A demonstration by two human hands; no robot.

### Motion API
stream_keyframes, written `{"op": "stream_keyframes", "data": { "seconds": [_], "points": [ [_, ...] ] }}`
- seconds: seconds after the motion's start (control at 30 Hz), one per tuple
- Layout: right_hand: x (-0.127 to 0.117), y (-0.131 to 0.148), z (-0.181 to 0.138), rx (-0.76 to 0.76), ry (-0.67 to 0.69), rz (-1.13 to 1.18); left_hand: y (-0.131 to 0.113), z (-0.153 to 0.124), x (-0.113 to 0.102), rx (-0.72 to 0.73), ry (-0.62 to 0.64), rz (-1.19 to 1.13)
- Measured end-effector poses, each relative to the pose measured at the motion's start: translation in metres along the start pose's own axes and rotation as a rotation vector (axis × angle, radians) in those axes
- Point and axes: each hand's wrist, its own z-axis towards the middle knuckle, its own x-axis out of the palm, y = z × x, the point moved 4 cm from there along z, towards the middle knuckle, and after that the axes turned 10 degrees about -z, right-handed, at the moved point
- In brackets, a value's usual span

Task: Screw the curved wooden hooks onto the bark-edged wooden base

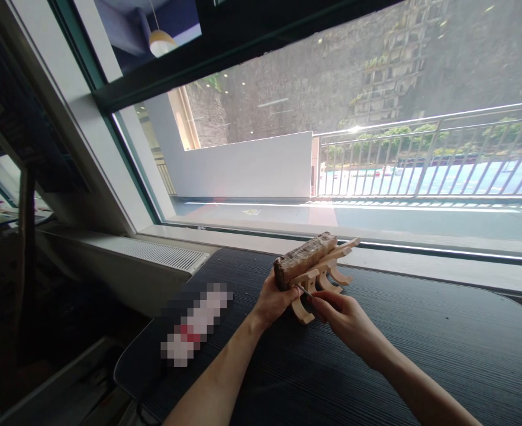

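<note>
My left hand (273, 300) grips the near end of a brown bark-covered wooden block (304, 258) that lies on a light wooden rack with curved hooks (327, 273). My right hand (340, 315) is closed in a pinch on a thin metal tool (304, 290), whose tip touches the rack just below the block. Both hands are held low over the dark ribbed table (421, 349), close together, with the block and rack tilted up toward the window.
A pixelated white and red object (196, 322) lies on the table to the left of my left arm. A large window (332, 136) with a sill runs behind the table, a radiator vent (163, 254) at the left. Dark clutter fills the far left.
</note>
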Motion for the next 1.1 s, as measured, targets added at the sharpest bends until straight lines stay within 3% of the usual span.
{"op": "stream_keyframes", "data": {
  "seconds": [0.2,0.4,0.57,0.77,0.9,1.1],
  "points": [
    [0.000,0.004,-0.003,-0.042,-0.056,-0.032,-0.009,-0.002,0.001,0.057,0.074,-0.033],
    [0.008,-0.001,-0.001,-0.087,-0.064,-0.049,-0.005,-0.004,0.009,0.115,-0.041,0.004],
    [0.011,-0.011,0.002,-0.132,-0.019,-0.071,-0.006,-0.006,0.009,0.110,-0.063,-0.022],
    [-0.002,-0.015,-0.005,-0.135,0.028,-0.470,-0.005,-0.005,0.007,0.086,-0.074,-0.044],
    [-0.014,0.000,-0.010,-0.164,-0.023,-0.617,-0.003,-0.004,0.005,0.081,-0.090,-0.037],
    [-0.011,0.015,-0.013,-0.250,-0.112,-0.886,-0.006,-0.002,-0.002,0.046,-0.086,-0.068]
  ]
}}
